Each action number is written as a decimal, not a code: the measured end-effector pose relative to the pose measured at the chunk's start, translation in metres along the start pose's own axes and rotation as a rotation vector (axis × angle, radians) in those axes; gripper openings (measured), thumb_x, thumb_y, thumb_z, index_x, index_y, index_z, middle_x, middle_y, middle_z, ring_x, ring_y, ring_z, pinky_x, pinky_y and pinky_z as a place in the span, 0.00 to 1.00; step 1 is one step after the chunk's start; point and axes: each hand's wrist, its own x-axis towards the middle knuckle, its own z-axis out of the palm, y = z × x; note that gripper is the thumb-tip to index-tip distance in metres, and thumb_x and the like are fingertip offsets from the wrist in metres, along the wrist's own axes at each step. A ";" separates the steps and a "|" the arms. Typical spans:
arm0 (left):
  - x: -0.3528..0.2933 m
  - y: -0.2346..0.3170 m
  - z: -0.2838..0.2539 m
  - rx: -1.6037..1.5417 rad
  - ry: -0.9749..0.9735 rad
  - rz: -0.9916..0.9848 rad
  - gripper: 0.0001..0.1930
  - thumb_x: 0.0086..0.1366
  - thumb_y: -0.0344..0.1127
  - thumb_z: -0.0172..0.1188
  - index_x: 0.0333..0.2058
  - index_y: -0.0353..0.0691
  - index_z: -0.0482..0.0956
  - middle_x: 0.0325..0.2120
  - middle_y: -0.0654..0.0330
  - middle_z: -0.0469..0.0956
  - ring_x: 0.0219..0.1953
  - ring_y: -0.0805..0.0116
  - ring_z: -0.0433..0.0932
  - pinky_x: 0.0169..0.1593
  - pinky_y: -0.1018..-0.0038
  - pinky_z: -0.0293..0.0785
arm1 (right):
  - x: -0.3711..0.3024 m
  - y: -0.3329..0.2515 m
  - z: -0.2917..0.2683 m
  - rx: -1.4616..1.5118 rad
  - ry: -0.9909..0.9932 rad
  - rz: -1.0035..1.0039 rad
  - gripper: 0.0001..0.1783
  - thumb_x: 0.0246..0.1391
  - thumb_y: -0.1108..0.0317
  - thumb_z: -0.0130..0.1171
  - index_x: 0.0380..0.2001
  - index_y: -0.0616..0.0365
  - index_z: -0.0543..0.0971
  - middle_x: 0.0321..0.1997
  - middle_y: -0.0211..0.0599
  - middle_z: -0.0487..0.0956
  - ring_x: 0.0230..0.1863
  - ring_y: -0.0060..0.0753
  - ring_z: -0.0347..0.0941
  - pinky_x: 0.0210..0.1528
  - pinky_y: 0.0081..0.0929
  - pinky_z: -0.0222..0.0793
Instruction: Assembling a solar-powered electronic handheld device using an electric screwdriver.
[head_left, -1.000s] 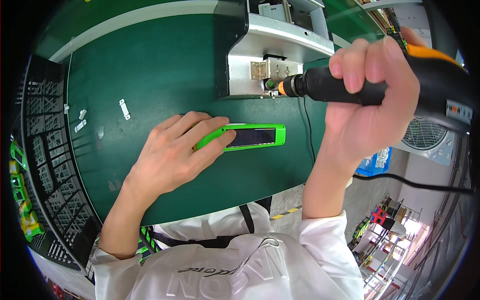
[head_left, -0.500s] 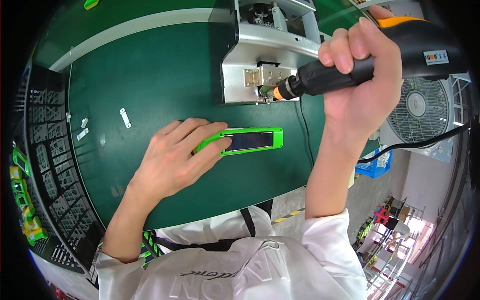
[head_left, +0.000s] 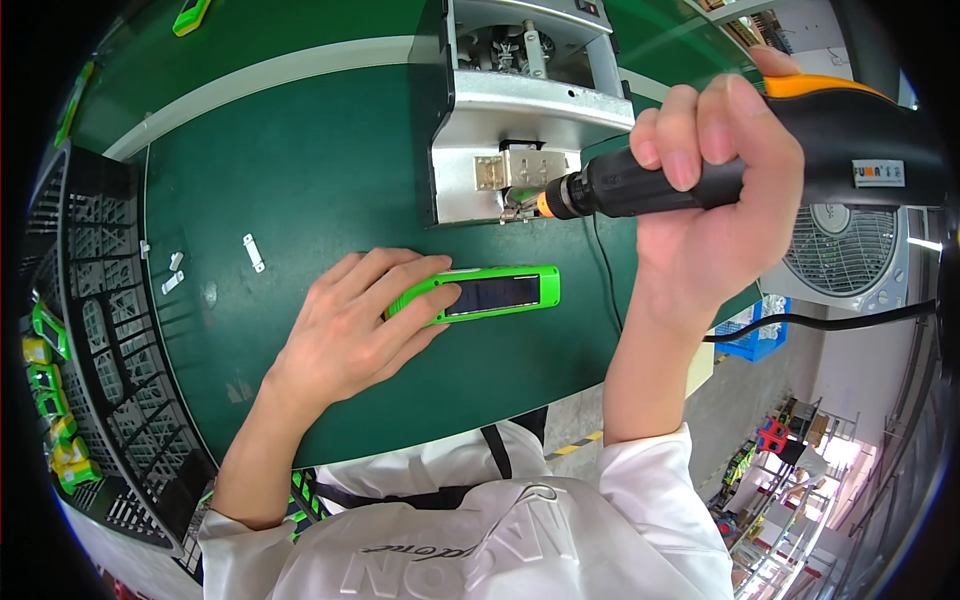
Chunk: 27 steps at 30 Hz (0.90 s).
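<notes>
A bright green handheld device point(head_left: 505, 291) with a dark rectangular panel lies on the green tabletop. My left hand point(head_left: 345, 320) is closed around its left end, fingers resting over the top. In my right hand point(head_left: 720, 170) is a black electric screwdriver point(head_left: 625, 185) with an orange part near its back, held level and pointing left. Its tip, with an orange collar, meets the front outlet of a silver and black screw feeder point(head_left: 500, 120). The exact contact of the bit there is too small to make out.
Small white plastic strips point(head_left: 253, 253) lie at the left of the table. A black plastic crate point(head_left: 115, 330) stands along the left edge, with green and yellow devices point(head_left: 60, 430) beyond it. At right are a fan point(head_left: 840, 245), a black cable point(head_left: 830, 322) and a blue basket point(head_left: 760, 335).
The whole view has shifted slightly, so the feeder and screwdriver appear lower. The screwdriver tip stays at the feeder outlet, and my left hand keeps its hold on the green device.
</notes>
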 end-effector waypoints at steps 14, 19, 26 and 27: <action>0.000 -0.001 0.000 0.006 0.001 0.008 0.17 0.48 0.34 0.68 0.38 0.40 0.77 0.44 0.59 0.77 0.42 0.60 0.77 0.41 0.68 0.74 | -0.005 0.004 -0.002 -0.121 -0.006 -0.004 0.22 0.54 0.70 0.50 0.51 0.63 0.62 0.19 0.27 0.60 0.17 0.22 0.58 0.25 0.27 0.59; -0.001 0.000 0.000 0.009 0.004 0.006 0.17 0.49 0.35 0.68 0.38 0.40 0.77 0.44 0.59 0.77 0.42 0.60 0.77 0.41 0.68 0.74 | -0.008 0.003 0.000 -0.029 0.040 0.008 0.21 0.55 0.70 0.48 0.51 0.63 0.62 0.19 0.27 0.60 0.17 0.22 0.58 0.24 0.27 0.58; 0.004 0.004 0.006 -0.068 0.212 0.013 0.19 0.46 0.30 0.70 0.39 0.36 0.77 0.38 0.56 0.80 0.35 0.58 0.79 0.33 0.68 0.75 | -0.015 -0.011 0.001 0.028 -0.042 0.014 0.19 0.57 0.71 0.46 0.52 0.59 0.62 0.21 0.26 0.61 0.18 0.20 0.56 0.26 0.27 0.57; 0.006 0.005 0.009 -0.073 0.316 0.032 0.20 0.45 0.27 0.71 0.39 0.34 0.77 0.35 0.56 0.80 0.32 0.58 0.80 0.31 0.69 0.76 | -0.017 -0.014 0.002 0.037 -0.050 0.014 0.19 0.57 0.71 0.46 0.52 0.59 0.62 0.21 0.26 0.61 0.18 0.20 0.56 0.26 0.27 0.57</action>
